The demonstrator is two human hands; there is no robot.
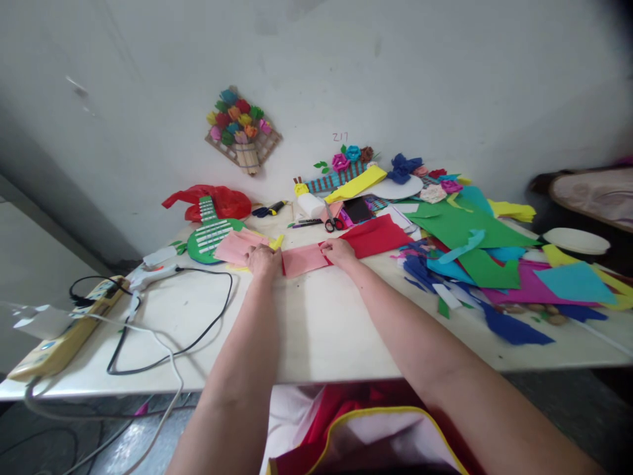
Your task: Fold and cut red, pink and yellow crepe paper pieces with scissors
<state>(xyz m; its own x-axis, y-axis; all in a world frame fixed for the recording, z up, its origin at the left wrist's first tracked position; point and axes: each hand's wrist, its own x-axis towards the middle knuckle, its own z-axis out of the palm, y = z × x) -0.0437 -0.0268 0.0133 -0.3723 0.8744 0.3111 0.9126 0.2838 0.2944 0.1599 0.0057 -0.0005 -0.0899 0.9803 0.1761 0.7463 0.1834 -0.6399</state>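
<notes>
A pink paper piece (pixel 302 260) lies on a longer red paper strip (pixel 378 236), which shows at both ends of it. My left hand (pixel 264 259) is at the left end of the pink piece, fingers bent down on the papers. At the right end, my right hand (pixel 339 251) pinches the edge with thumb and fingers. Left of my left hand, more pink paper (pixel 237 247) overlaps a green guitar-shaped piece (pixel 210 239) with white strips. A yellow scrap (pixel 277 242) lies just beyond my left fingers. Scissors (pixel 334 224) rest behind the red strip.
Coloured paper sheets (pixel 472 221) and scraps are heaped on the right. At left are a glue gun (pixel 153 276), its looping cable and a power strip (pixel 74 330). Pliers (pixel 271 209) and a red plastic bag (pixel 222 201) lie toward the wall.
</notes>
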